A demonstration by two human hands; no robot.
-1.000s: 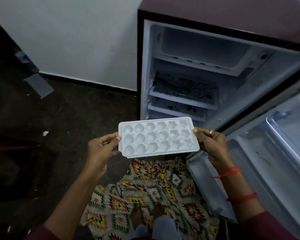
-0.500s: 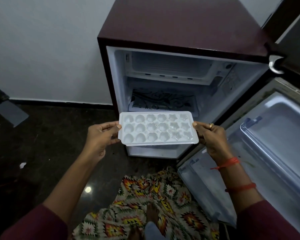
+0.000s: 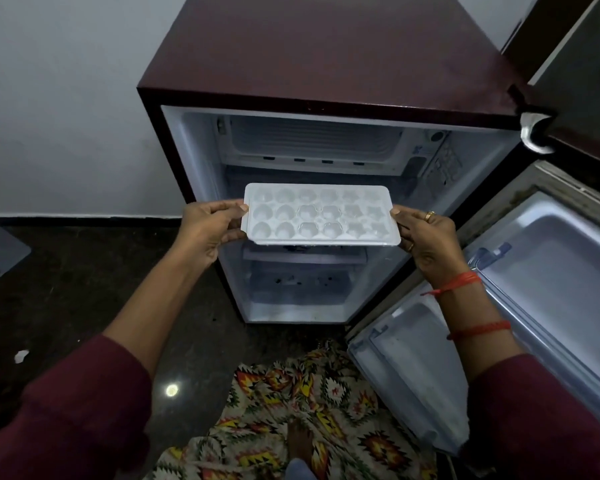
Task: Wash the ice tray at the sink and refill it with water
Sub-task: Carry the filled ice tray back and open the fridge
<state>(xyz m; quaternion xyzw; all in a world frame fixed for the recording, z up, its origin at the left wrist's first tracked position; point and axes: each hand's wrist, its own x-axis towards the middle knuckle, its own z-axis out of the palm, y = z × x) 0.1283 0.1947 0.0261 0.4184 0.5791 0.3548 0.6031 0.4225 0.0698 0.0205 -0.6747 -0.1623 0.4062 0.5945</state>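
While standing at the open fridge [image 3: 326, 64], holds a white ice tray [image 3: 321, 216] level in the air, 1 hand at each short end. Grips the tray's left end with the left hand [image 3: 207, 230]: thumb laid along the top rim, fingers curled underneath. Pinches the right end with the right hand [image 3: 426, 237] in the same way, thumb tip on the rim, fingers tucked below. Wears a gold ring [image 3: 429, 215] on that hand and 2 red threads [image 3: 459, 282] round that wrist and forearm.

Tray details: 18 moulded cells in 3 rows of 6, heart shapes towards the left, flower shapes in the middle, star shapes towards the right. Cannot tell whether any cell holds water or ice. Touching nothing but the 2 hands. Placed at the mouth of the fridge cavity, lower than the freezer compartment [image 3: 312, 140] and higher than the clear drawer [image 3: 298, 285] at the bottom; cannot tell whether just inside the opening or just in front of it.

Around it: maroon fridge top, white interior, door [image 3: 551, 271] swung open to the right with pale shelves along its inner face. Dark floor [image 3: 84, 289] to the left, meeting a white wall [image 3: 66, 98]. On the floor, a small white scrap [image 3: 21, 356] and a bright spot of reflected light [image 3: 171, 389]. At the bottom edge, maroon sleeves [image 3: 66, 410], a patterned garment [image 3: 291, 403] and a bare foot [image 3: 298, 441].
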